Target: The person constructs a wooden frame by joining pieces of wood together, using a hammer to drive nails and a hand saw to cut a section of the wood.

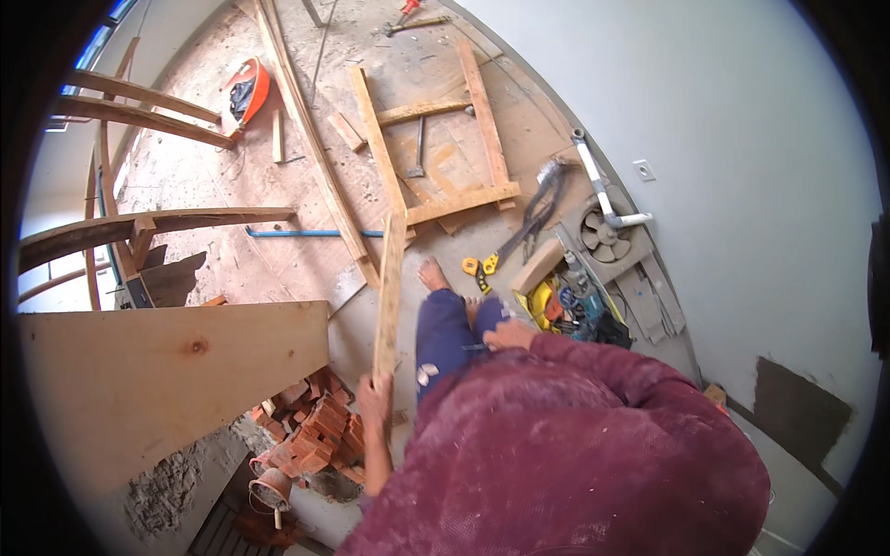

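My left hand (375, 403) grips the lower end of a narrow wooden board (389, 287), which reaches forward toward a wooden frame (463, 199) on the floor. My right hand (508, 335) is closed on a slim object (474, 347) over my thigh; its exact kind is unclear. My bare feet show below blue trousers. Just right of them lie a yellow-and-black saw (487, 267) and a tool bag (575, 306) holding assorted tools. A wide plywood panel (167, 380) stands at my left, with a pile of broken bricks (320, 435) beside it.
Long planks (315, 139) cross the floor, near a blue pipe (306, 233) and an orange tub (255, 88). Timber framing (158, 222) stands at the left. A fan (604, 236) and white pipes (616, 220) rest against the right wall (760, 139). Buckets (273, 486) sit near the bricks.
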The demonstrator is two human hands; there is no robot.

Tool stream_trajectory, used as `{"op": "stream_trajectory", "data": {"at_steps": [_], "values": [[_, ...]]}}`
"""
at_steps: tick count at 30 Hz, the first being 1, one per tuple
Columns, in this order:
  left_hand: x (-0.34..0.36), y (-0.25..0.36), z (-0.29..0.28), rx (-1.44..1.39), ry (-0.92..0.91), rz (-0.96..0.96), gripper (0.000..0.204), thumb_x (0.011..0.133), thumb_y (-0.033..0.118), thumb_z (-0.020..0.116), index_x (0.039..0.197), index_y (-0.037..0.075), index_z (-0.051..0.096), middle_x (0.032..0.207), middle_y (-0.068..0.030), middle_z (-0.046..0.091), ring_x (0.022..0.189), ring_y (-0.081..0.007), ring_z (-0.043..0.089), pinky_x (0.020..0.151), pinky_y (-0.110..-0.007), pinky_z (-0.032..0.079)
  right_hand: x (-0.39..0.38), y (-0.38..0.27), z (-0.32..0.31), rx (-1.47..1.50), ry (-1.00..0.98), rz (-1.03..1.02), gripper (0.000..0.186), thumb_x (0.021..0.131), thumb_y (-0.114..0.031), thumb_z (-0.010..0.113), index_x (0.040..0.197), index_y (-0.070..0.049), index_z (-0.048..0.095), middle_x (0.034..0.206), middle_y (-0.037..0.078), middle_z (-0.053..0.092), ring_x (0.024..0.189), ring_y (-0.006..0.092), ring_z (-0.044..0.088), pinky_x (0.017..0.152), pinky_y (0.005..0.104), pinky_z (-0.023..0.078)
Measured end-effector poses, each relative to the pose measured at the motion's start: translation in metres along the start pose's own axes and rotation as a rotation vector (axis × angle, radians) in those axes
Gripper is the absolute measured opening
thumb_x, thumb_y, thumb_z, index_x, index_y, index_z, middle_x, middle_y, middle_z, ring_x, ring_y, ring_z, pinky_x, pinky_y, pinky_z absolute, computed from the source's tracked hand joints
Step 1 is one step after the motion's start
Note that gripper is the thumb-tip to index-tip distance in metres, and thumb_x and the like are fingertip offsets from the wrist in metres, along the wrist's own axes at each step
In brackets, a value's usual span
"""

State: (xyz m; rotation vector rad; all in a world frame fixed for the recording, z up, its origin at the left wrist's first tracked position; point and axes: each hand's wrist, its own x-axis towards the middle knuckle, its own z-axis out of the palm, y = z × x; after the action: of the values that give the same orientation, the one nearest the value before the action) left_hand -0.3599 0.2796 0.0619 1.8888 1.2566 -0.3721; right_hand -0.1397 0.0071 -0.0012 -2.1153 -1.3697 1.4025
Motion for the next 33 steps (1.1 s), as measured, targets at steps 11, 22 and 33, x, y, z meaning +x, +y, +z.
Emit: {"op": "stream_trajectory", "data": {"at_steps": [11,22,33], "values": [[0.147,0.175,-0.071,0.182,0.096,0.459,0.056,0.07,0.042,0.079,0.097,-0.004,0.06,0.091,-0.0239,0.062,0.088,-0.0401,0.059,0.078,-0.044,0.046,-0.05,-0.036,-0.208,-0.097,0.376,0.212,0.023,0.087,-0.022,0.051,0.102,-0.006,0.044,0.064,0.023,0.06,0.064,0.0416,0.062,0.062,0.052,0.046],[0.278,0.386,-0.001,0.503,0.209,0.673,0.059,0.052,0.027,0.087,0.098,0.007,0.056,0.096,-0.0101,0.057,0.096,-0.0321,0.053,0.086,-0.042,0.039,-0.032,0.166,-0.318,0.63,0.362,0.075,0.022,0.094,-0.022,0.048,0.101,-0.001,0.048,0.087,0.026,0.058,0.087,0.0444,0.059,0.072,0.0465,0.044],[0.396,0.53,0.044,0.805,0.215,0.566,0.064,0.056,0.017,0.084,0.113,0.011,0.054,0.109,-0.0081,0.057,0.111,-0.0335,0.051,0.105,-0.061,0.027,-0.084,0.301,-0.402,0.819,-0.264,0.125,0.028,0.093,-0.026,0.046,0.101,0.0,0.052,0.081,0.016,0.059,0.079,0.0312,0.06,0.072,0.0399,0.044]]}}
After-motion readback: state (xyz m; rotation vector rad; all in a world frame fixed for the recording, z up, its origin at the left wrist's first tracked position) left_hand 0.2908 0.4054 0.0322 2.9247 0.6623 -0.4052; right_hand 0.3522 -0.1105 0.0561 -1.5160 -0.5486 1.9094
